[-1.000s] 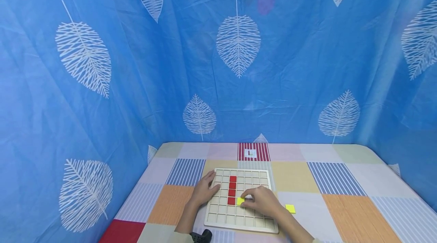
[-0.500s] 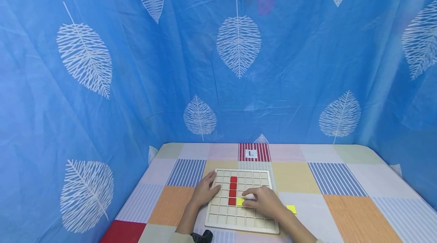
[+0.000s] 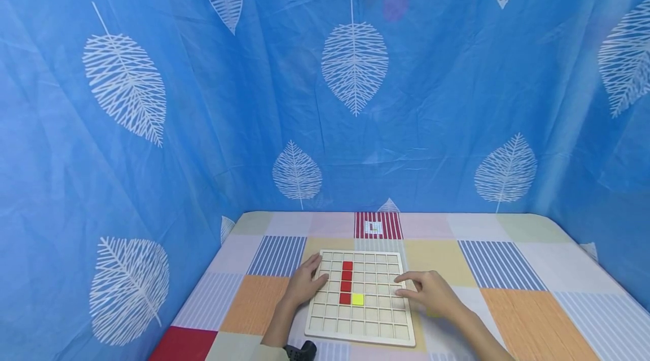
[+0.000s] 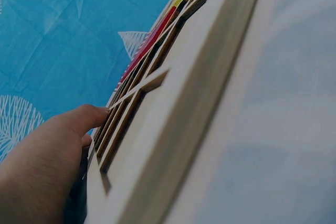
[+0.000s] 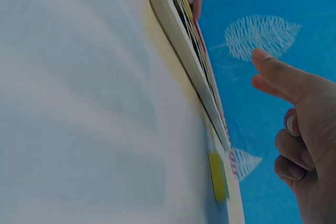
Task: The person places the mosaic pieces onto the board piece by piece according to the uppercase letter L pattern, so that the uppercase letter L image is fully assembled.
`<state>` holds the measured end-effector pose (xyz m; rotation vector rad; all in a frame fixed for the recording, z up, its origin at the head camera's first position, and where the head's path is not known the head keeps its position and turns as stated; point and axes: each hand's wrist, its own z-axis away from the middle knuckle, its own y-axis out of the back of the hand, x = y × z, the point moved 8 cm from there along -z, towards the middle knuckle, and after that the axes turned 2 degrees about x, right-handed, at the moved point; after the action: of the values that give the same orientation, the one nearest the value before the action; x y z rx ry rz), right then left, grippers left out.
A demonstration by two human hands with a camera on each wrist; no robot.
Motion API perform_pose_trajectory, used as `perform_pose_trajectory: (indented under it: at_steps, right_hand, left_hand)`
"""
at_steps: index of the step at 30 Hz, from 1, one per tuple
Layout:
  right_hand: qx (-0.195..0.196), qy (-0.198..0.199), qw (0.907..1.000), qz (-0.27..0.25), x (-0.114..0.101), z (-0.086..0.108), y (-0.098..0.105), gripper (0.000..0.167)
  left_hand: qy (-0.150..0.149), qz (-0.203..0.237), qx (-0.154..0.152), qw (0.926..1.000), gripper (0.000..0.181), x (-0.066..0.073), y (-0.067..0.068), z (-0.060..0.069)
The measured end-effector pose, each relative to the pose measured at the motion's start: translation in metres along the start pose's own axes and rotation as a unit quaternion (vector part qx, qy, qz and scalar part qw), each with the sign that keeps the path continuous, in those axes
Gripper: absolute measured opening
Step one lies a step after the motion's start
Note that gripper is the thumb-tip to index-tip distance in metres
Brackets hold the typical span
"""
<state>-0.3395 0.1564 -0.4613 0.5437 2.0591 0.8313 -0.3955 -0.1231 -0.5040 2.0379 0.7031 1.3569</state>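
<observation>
A pale wooden grid board point(image 3: 396, 344) lies on the table. Set in its cells are a column of several red square tiles point(image 3: 346, 276) and one yellow square tile point(image 3: 358, 299), just right of the lowest red one. My left hand point(image 3: 303, 283) holds the board's left edge, its thumb point(image 4: 94, 115) over the top. Off the board's right side hovers my right hand point(image 3: 431, 295), with index finger and thumb apart and nothing between them; its other fingers curl. Beneath it lies a loose yellow tile point(image 5: 217, 177), mostly hidden in the head view.
A patchwork tablecloth point(image 3: 513, 304) covers the table. At the back, on its red-striped patch, sits a small card with a grid picture point(image 3: 373, 228). A blue curtain with white leaves point(image 3: 431, 124) encloses the table. Beside the left wrist is a black device point(image 3: 304, 351).
My right hand has let go of the yellow tile in the grid and moved right, off the board, over the loose yellow tile. The left hand has stayed put.
</observation>
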Motion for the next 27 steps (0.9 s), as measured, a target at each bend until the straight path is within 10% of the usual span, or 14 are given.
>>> perform_pose_trajectory:
  at_steps: [27]
  right_hand:
    - [-0.072,-0.036,0.9967,-0.002,0.046,0.055,0.029,0.028]
  left_hand:
    - [-0.002,-0.004,0.004,1.0000,0.060,-0.001,-0.001,0.000]
